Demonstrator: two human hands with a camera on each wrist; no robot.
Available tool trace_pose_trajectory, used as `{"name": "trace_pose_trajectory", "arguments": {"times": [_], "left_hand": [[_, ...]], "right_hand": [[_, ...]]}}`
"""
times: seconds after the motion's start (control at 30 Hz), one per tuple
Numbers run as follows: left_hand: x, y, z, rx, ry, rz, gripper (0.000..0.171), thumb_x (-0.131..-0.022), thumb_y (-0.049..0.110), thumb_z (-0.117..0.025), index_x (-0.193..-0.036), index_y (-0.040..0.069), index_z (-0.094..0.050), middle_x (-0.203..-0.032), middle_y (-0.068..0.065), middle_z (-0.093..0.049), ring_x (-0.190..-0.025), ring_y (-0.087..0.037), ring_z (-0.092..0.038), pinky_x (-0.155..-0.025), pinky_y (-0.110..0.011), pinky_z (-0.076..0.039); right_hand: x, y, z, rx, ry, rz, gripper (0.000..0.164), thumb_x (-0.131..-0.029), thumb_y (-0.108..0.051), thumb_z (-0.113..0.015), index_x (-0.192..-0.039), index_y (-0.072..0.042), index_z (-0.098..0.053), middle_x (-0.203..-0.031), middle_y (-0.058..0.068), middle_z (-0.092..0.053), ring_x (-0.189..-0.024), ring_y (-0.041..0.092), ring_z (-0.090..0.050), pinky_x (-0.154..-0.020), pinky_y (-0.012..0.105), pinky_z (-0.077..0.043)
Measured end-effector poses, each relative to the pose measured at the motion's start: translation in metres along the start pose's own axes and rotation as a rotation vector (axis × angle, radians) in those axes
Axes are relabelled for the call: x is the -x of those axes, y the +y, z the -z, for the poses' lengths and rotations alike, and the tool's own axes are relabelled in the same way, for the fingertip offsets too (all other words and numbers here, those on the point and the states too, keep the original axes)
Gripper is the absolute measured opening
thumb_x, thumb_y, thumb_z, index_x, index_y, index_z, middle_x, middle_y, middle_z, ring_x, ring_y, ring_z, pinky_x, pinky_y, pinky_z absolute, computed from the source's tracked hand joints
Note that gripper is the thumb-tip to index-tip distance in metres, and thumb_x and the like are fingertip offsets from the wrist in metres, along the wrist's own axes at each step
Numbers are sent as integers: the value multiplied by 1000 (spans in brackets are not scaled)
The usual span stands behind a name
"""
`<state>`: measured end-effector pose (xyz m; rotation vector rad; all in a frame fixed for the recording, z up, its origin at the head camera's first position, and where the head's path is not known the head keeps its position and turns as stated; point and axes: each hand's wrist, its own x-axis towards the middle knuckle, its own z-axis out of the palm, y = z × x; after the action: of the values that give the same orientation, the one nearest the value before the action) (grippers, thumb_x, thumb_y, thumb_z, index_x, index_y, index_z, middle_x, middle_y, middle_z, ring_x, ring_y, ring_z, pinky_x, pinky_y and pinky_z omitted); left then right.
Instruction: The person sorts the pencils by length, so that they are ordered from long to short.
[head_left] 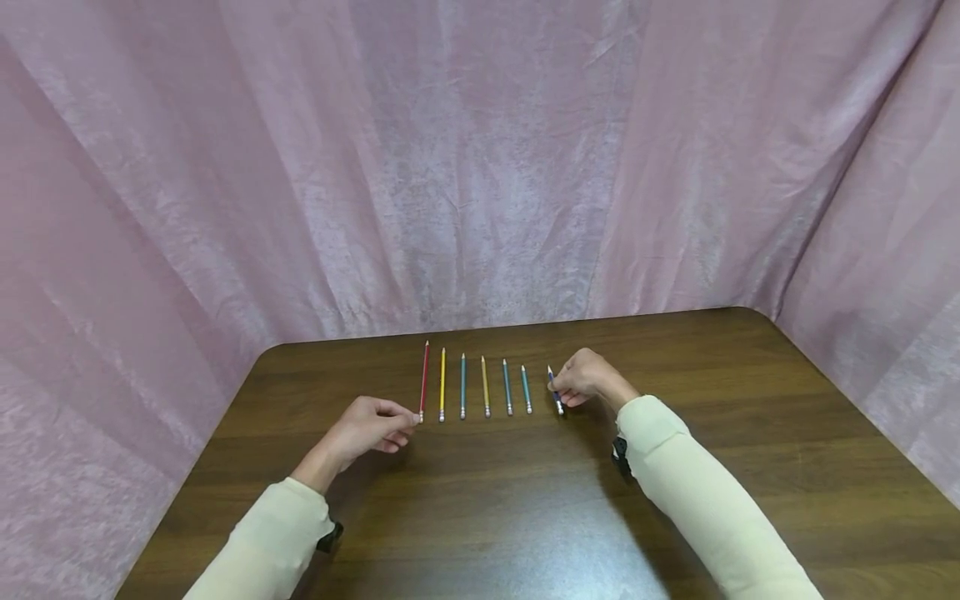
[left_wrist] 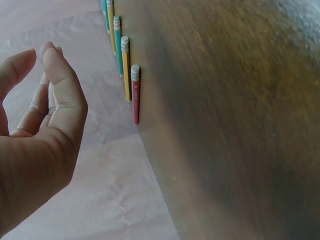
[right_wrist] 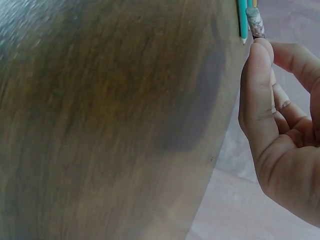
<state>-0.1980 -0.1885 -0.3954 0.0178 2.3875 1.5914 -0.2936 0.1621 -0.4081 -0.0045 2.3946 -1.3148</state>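
Observation:
My right hand [head_left: 588, 377] pinches a short dark blue pencil [head_left: 556, 392] between thumb and finger at the right end of a row of pencils. Its worn silver eraser end [right_wrist: 255, 21] pokes out above the fingertips in the right wrist view. At the row's other end, my left hand [head_left: 371, 427] reaches to the eraser end of the long red pencil [head_left: 425, 379]. In the left wrist view its thumb and fingers stand apart with nothing between them, and the red pencil [left_wrist: 135, 97] lies to their right.
Between the two hands lie a yellow pencil [head_left: 442, 383], a teal pencil [head_left: 462, 385], a dull yellow pencil [head_left: 485, 387] and two shorter blue-green pencils [head_left: 507, 387], side by side with erasers toward me. The brown wooden table [head_left: 480, 492] ends at a pink curtain [head_left: 480, 167].

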Motion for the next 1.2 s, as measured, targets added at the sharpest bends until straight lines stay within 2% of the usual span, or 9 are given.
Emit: {"name": "trace_pose_trajectory", "arguments": {"times": [0.53, 0.93, 1.2], "left_hand": [[-1, -5, -1, 15, -6, -5, 33, -93, 15, -71, -108, -14, -68, -92, -19, -71, -69, -15, -66, -65, -28, -60], [6, -4, 2, -1, -32, 8, 33, -93, 16, -71, -108, -13, -68, -92, -18, -71, -72, -16, -66, -66, -28, -60], [8, -5, 4, -7, -21, 11, 32, -93, 16, -71, -108, -12, -69, -91, -17, -71, -72, -16, -66, -66, -29, -60]], "right_hand": [[-18, 4, -9, -10, 37, -56, 8, -87, 2, -70, -81, 4, -65, -60, 5, -61, -49, 8, -59, -52, 23, -59], [-30, 2, -15, 33, 51, -95, 13, -87, 1, -72, -78, 2, -63, -56, 5, -60, -44, 9, -58, -48, 23, -58], [-32, 0, -16, 36, 66, -126, 14, -86, 1, -74, -81, 2, -61, -57, 6, -61, -45, 10, -59, -48, 24, -58]]}}
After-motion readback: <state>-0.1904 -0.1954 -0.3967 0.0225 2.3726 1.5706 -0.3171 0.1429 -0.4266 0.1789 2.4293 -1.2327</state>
